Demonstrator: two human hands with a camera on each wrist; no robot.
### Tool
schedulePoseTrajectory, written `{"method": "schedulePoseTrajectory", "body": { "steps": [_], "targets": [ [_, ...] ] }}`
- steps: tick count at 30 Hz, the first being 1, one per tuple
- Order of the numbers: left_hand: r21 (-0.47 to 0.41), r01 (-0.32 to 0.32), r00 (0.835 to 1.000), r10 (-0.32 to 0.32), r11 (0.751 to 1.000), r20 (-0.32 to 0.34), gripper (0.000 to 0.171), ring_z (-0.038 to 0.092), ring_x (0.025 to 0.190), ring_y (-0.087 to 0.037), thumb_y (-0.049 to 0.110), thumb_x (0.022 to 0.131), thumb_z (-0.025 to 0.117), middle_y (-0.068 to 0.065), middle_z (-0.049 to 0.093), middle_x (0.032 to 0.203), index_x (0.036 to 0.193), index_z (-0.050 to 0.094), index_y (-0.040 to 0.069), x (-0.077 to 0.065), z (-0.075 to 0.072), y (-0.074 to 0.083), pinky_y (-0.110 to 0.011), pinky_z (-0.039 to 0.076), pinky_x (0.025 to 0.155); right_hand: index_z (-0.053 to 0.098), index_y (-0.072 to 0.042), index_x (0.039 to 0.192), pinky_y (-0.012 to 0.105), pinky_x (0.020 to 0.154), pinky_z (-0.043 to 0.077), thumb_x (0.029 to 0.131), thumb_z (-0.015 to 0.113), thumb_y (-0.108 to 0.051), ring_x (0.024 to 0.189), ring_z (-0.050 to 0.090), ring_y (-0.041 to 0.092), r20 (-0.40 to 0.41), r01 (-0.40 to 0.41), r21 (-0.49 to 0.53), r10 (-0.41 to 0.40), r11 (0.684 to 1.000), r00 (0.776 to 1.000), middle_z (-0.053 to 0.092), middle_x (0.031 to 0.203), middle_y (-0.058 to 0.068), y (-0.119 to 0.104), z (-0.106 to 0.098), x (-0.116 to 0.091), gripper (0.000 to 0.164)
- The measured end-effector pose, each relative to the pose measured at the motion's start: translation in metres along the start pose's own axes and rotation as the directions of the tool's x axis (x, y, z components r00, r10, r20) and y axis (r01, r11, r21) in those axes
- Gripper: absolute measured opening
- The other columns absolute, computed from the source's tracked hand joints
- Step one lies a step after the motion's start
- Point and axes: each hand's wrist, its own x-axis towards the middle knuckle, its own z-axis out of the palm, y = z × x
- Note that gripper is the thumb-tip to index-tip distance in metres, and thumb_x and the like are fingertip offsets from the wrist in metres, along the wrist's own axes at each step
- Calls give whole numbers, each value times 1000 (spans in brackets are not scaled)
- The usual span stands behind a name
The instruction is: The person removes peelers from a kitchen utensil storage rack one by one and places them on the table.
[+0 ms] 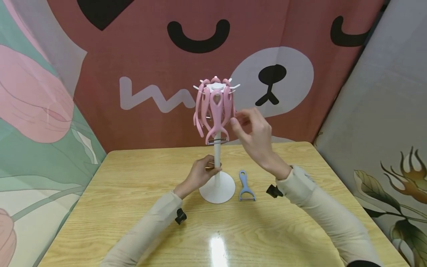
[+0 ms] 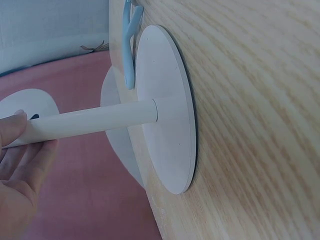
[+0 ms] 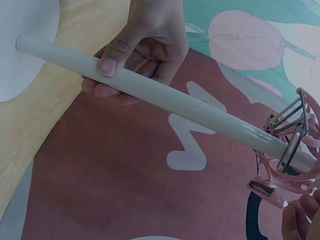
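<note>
A white stand [image 1: 217, 150] with a round base stands upright on the table, and several pink Y-shaped peelers [image 1: 217, 107] hang from the hooks at its top. Low on the pole, my left hand [image 1: 199, 173] grips it between thumb and fingers; the left wrist view shows the pole [image 2: 100, 120] in that grip. My right hand [image 1: 255, 135] is raised at the right side of the hanging peelers, its thumb and fingertips pinching a pink peeler [image 3: 270, 192] whose blade end shows in the right wrist view. To the right of the base lies a blue peeler [image 1: 244, 181].
The stand's base [image 1: 208, 191] rests on a wood-grain table [image 1: 133, 207]. Behind it hangs a red cloth [image 1: 150, 129] with a cartoon bear face, and patterned cloths flank the table on both sides. Small black devices [image 1: 274, 191] sit at both wrists.
</note>
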Motion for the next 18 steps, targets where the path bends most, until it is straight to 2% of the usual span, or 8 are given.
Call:
{"method": "schedulePoseTrajectory", "body": {
  "steps": [8,13,18],
  "targets": [
    [9,1,1000,-1,1000,3,23,71,94,-26,3,91,71,-13,71,104,111,62,-3,0,-1,1,-26,57,81,64,2,109,31,64,50,100,56,-44,75,58,20,12,-13,6,13,1000,1000,59,90,12,-5,4,3,48],
    [8,-4,1000,4,1000,3,23,71,94,-26,3,91,71,-13,71,104,111,62,-2,0,0,0,-27,58,81,63,1,110,35,61,50,99,55,-48,74,57,21,22,-38,29,37,999,999,58,91,12,-7,7,3,51],
    [3,-13,1000,13,1000,2,23,71,94,-27,3,90,72,-15,71,104,111,62,-1,0,0,-2,-26,58,81,63,0,110,34,61,48,98,56,-50,73,56,19,18,-42,27,42,999,999,58,90,11,-9,9,3,52]
  ]
}}
